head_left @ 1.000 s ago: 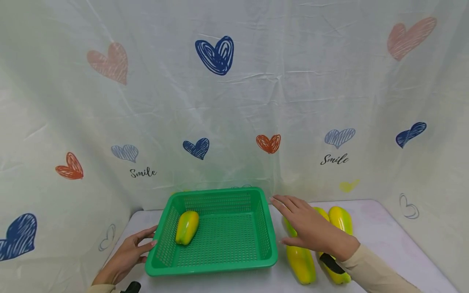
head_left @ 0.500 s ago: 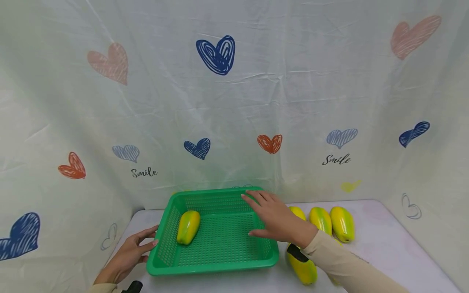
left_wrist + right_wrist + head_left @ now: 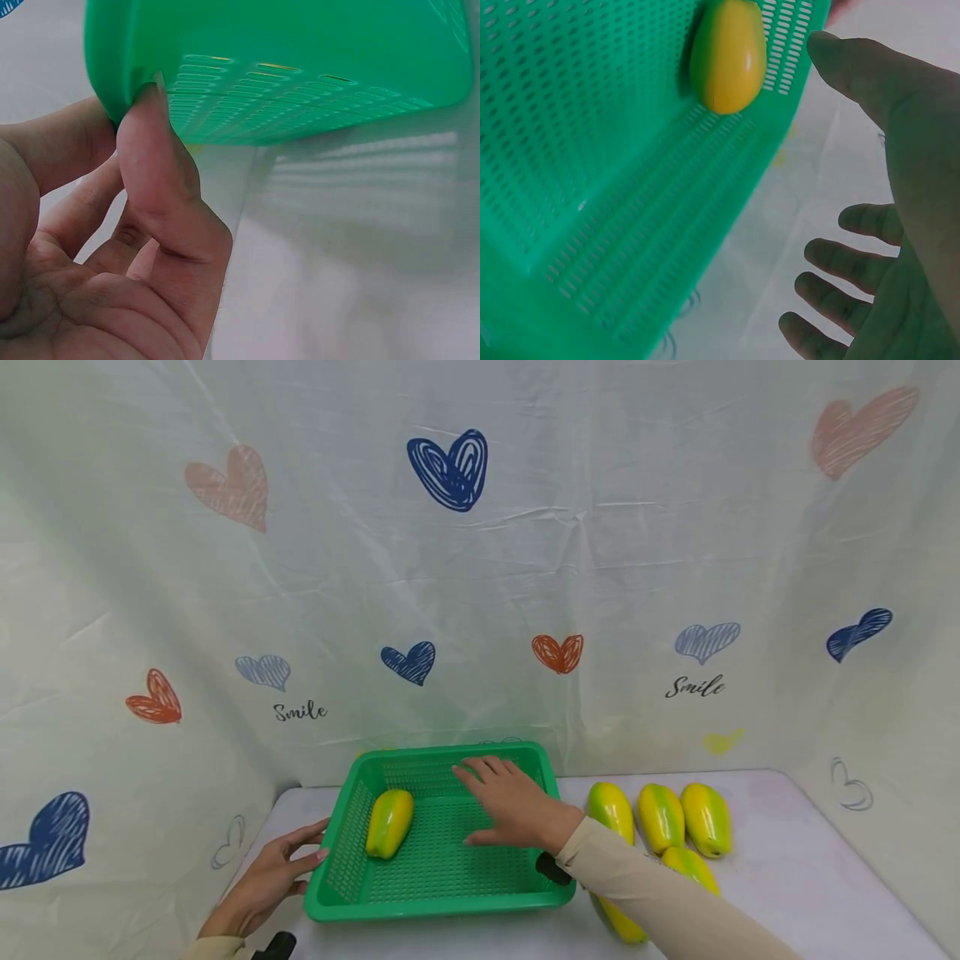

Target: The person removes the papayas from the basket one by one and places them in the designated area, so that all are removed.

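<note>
A green plastic basket with perforated walls sits on the table. Inside it, near the left wall, lies one yellow-green papaya. My left hand pinches the basket's left rim between thumb and finger; the left wrist view shows this grip on the rim close up. Above the right part of the basket hovers my right hand, holding nothing. In the right wrist view its fingers are spread and apart from the papaya. The forearm hides part of the basket's right side.
Several more papayas lie on the white table right of the basket, partly covered by the right sleeve. A white curtain printed with hearts hangs close behind the basket.
My right hand has moved left, from over the papayas on the table to above the basket. My left hand keeps its hold on the rim.
</note>
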The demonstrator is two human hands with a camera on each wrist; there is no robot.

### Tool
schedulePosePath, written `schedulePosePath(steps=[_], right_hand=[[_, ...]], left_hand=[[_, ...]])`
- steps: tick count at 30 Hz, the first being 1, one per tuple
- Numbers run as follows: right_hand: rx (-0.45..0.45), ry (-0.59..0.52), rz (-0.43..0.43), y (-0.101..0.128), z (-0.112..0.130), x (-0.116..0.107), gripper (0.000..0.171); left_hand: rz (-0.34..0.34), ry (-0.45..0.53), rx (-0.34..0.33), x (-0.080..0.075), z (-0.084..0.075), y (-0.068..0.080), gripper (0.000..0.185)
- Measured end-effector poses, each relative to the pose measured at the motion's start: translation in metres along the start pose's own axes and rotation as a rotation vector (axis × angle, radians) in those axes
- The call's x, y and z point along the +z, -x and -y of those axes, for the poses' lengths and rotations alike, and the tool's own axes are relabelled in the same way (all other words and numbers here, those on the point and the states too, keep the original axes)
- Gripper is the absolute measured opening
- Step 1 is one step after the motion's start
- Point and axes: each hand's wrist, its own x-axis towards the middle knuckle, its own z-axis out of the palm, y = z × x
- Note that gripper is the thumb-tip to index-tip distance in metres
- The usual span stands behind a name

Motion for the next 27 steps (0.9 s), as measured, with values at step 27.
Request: schedulePosePath(steps=[27], right_hand=[[0.079,-0.005,0.199,-0.074,0.040,0.047,0.095]], left_hand=[[-0.012,0.008,-0.001,0.000,0.002,0.001,0.062]])
